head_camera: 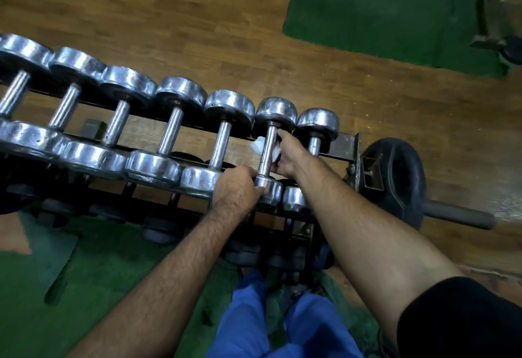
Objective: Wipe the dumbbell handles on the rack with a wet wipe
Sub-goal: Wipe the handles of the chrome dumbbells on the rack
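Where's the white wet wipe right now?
In the head view, the white wet wipe is wrapped round the second-from-right chrome dumbbell's handle, held by the right hand, right of centre.

This is a gym — a weights area, by the look of it; a long metal rack (pixel 346 143) carries a row of chromed dumbbells (pixel 175 129) graded from large to small, with darker weights on a lower tier beneath. A black weight plate on a bar (pixel 395 180) sits at the rack's end; the floor is wood-patterned (pixel 169 13), laid with green mats (pixel 381 7) — and the base of some further equipment (pixel 491 36) stands on the far mat.
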The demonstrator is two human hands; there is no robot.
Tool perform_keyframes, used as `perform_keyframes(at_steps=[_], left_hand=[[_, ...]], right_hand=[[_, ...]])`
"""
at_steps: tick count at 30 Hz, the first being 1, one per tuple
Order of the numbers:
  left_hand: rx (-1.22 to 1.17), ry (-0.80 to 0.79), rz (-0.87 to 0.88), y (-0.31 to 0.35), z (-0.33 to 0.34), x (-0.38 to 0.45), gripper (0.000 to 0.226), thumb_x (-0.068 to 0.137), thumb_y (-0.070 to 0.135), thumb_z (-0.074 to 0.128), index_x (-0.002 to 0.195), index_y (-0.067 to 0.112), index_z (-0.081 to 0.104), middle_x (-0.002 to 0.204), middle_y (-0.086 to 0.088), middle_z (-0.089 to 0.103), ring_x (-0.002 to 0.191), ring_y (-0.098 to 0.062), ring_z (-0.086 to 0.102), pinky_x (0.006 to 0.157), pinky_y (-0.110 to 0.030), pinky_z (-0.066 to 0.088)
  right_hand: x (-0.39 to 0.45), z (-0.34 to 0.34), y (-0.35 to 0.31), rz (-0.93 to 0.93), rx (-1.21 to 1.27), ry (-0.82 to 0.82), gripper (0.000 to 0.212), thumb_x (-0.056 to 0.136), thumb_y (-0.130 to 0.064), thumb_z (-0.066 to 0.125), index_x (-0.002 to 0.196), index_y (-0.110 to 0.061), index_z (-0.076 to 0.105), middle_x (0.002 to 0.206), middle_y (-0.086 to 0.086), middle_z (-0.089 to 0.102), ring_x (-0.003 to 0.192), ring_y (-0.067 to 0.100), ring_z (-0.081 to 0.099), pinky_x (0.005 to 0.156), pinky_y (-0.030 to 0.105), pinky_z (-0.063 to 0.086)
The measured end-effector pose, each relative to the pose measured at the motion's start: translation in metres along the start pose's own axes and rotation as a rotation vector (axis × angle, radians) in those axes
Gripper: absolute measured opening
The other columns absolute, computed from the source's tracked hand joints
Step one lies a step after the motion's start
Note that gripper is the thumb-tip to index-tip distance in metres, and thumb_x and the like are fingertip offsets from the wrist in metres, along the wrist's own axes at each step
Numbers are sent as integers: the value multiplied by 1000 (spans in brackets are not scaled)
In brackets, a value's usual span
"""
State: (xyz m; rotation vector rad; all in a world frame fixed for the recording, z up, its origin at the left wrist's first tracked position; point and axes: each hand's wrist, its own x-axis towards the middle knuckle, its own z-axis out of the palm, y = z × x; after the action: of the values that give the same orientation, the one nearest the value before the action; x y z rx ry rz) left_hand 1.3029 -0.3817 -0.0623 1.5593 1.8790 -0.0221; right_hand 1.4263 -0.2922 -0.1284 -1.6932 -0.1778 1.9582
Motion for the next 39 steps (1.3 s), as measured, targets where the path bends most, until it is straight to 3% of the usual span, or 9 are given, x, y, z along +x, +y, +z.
perform_keyframes(at_steps=[5,9,15,20,25,28,31,35,39], left_hand=[[-29,21,-11,-1,2,-1,35,79,41,77,110,23,72,96,2,74,93,-18,66,72,-23,43],[-25,24,-8,1,2,-4,34,79,40,77,109,23,72,95,0,74,94,-21,67,74,-26,46],[-58,39,-33,2,3,-8,37,79,40,78,110,21,72,99,-1,73,97,-21,66,78,-28,48],[-89,39,-45,2,5,-11,35,80,38,77,111,22,71,97,-1,73,96,-21,66,78,-27,49],[-116,57,-62,2,6,-12,39,81,34,76,118,22,69,104,-3,73,98,-22,66,80,-28,50],[-118,65,-69,1,7,-12,38,80,35,77,115,21,70,103,-4,73,99,-22,66,83,-30,51],[-126,78,-60,-1,10,-10,38,78,39,78,111,23,71,99,-3,73,98,-23,66,83,-30,52],[-137,66,-55,-3,12,-7,39,78,38,78,113,23,70,97,-2,73,96,-21,66,82,-30,53],[-120,86,-36,-5,13,-6,39,79,38,78,114,21,71,101,-3,73,99,-22,66,85,-30,52]], right_hand=[[-3,14,-15,-75,204,59,36,96,-32,36,80,-10,59,82,4,63,64,18,55,61,28,42],[-18,4,6,11,-26,46,30,87,-33,39,79,-11,57,71,6,60,62,21,53,62,28,44],[-44,4,7,-12,-236,45,28,84,-36,43,92,-12,56,79,8,57,64,20,51,71,33,47],[-65,9,7,-40,-513,47,21,92,-39,44,87,-19,48,64,-1,40,51,13,36,48,23,37],[-71,10,5,-3,-663,4,29,97,-42,40,79,-20,41,69,-2,32,55,12,34,43,23,33],[-71,22,4,-13,-530,33,25,92,-43,46,91,-18,48,74,1,43,62,15,43,52,25,40],[-57,27,4,-106,-284,81,19,86,-34,51,81,-16,54,78,2,55,68,17,54,60,25,45],[-52,18,16,-59,-370,19,22,91,-38,45,93,-18,54,84,3,52,67,20,52,51,25,45],[-38,28,-9,-164,-255,91,26,83,-42,50,90,-18,57,83,2,55,78,19,55,65,30,43]])
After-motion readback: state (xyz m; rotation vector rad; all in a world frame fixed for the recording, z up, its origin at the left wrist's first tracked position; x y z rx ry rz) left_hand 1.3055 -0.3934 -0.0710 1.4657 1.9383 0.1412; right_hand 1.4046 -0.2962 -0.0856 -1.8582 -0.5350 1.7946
